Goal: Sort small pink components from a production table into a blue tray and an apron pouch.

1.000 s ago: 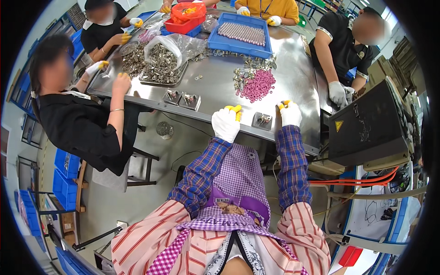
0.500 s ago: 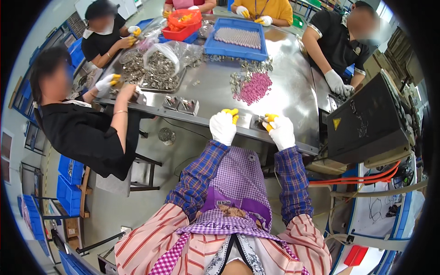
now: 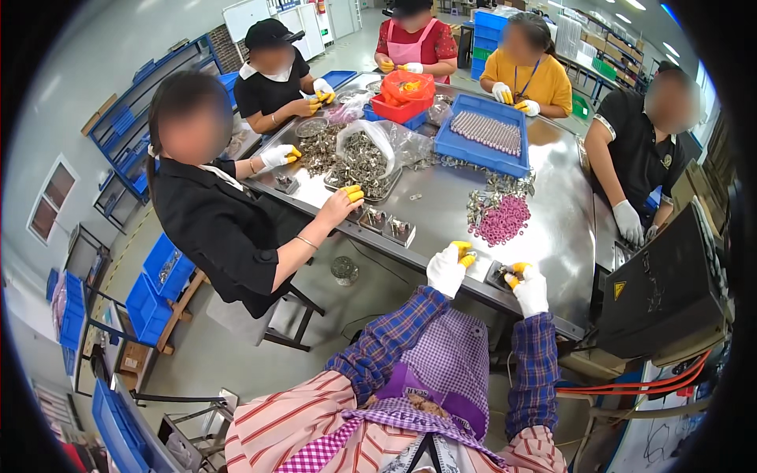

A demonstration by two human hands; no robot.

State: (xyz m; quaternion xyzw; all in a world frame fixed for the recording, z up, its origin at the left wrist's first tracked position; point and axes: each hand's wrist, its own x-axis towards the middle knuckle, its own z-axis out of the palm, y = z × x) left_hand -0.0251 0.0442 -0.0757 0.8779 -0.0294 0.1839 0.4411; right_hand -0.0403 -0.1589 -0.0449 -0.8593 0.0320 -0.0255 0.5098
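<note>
My left hand (image 3: 448, 270), in a white glove with yellow fingertips, is at the near edge of the metal table (image 3: 441, 217). Its thumb and fingers are closed in a pinch; what lies between them is too small to make out. My right hand (image 3: 531, 292), gloved alike, has its fingers closed at a small dark metal fixture (image 3: 498, 275) on the edge. Whether a part sits in those fingers is hidden. Beyond both hands lies a heap of pink rings (image 3: 501, 221), with loose metal clips (image 3: 509, 184) behind it.
A blue tray (image 3: 482, 135) holds rows of small parts. Left of it are a red basket (image 3: 402, 102), a bag of metal parts (image 3: 364, 154) and metal blocks (image 3: 386, 225). Co-workers sit around the table. A dark machine box (image 3: 666, 288) stands at right.
The view has swung up and left, so the table appears lower and farther right. A co-worker's bare hand at left has moved toward the metal tray. My hands stay at the edge.
</note>
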